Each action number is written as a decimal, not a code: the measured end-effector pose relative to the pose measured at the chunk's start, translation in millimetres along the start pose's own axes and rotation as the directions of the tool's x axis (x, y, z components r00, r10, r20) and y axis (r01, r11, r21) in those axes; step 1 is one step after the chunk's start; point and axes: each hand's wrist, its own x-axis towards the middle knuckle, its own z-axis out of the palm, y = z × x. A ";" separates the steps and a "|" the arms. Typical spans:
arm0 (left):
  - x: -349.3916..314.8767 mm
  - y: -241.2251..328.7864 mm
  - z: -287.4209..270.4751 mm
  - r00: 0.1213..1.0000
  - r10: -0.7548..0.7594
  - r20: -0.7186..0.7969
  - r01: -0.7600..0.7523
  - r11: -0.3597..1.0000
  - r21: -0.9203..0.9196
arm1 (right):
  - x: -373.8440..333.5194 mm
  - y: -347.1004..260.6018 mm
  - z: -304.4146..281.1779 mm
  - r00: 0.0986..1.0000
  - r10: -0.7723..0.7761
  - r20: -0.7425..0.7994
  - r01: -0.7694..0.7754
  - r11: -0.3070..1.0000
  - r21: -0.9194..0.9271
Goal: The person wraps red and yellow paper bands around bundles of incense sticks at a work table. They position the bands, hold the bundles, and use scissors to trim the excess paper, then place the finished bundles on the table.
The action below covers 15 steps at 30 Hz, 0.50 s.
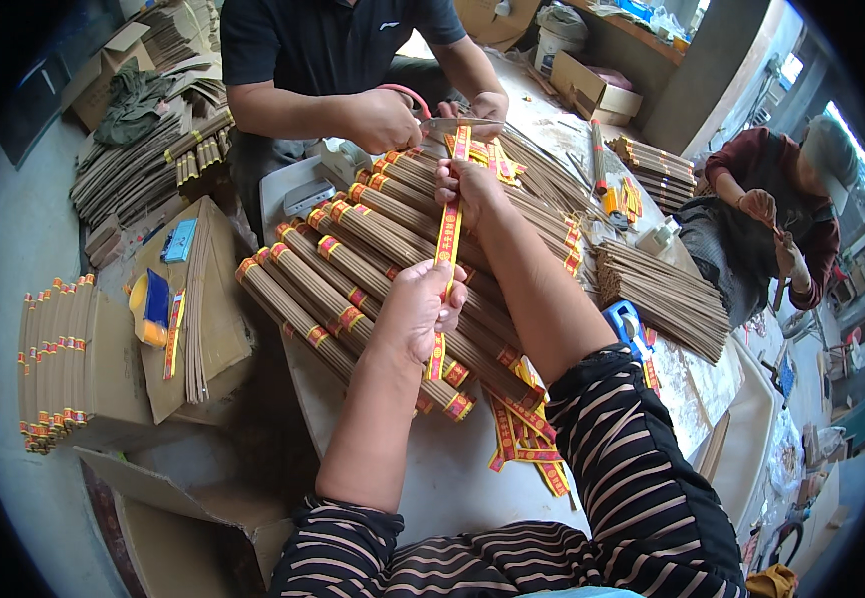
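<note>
Over stick bundles (298, 304) on the tabletop (452, 488), head view: red-yellow strip (448, 235) stretched between left hand (419, 311) and right hand (472, 191), both closed on it. Probably light, limp, smooth, easy to tear; best pinched flat near each end. Co-worker's scissors (440, 125) by its far end.

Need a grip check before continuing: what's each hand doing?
Left hand: closed, holding a long, flat yellow-and-red strip.
Right hand: closed, holding the same strip higher up.

Strip (448, 233) stretched above the stick bundles (298, 301), bundles across my worktop (432, 488), tape dispenser (628, 325) to their right, open carton (168, 490) down left!
</note>
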 end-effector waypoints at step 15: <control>2.1 0.5 -2.5 0.997 0.026 0.078 -0.026 1.000 -0.012 | 1.7 -4.8 -1.4 1.000 -0.006 0.004 0.006 1.000 -0.006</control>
